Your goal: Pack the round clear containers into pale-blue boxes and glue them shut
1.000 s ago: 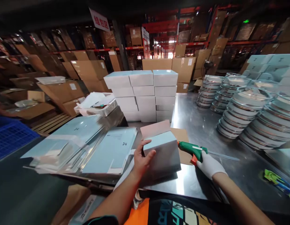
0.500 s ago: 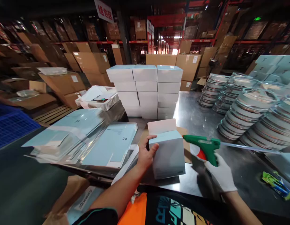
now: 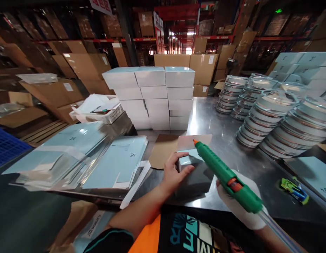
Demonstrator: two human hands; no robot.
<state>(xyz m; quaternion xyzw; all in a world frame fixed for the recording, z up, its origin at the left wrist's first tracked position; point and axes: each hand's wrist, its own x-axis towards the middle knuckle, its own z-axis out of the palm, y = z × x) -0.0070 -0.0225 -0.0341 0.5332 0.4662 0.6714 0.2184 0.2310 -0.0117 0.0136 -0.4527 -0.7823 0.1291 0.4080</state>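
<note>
The left hand (image 3: 175, 172) grasps a box (image 3: 191, 184) near the worktop's (image 3: 218, 135) near edge, its flap raised on the far side. The gloved right hand (image 3: 236, 211) clasps a green glue gun (image 3: 218, 167) over the box; its long axis slants, orange nozzle pointing far-left. Flat blue sheets (image 3: 117, 161) on the left bear a black squiggle; the hanging sign's (image 3: 101, 5) red characters are cut off. Bare metal separates the box from the round containers (image 3: 260, 123).
</note>
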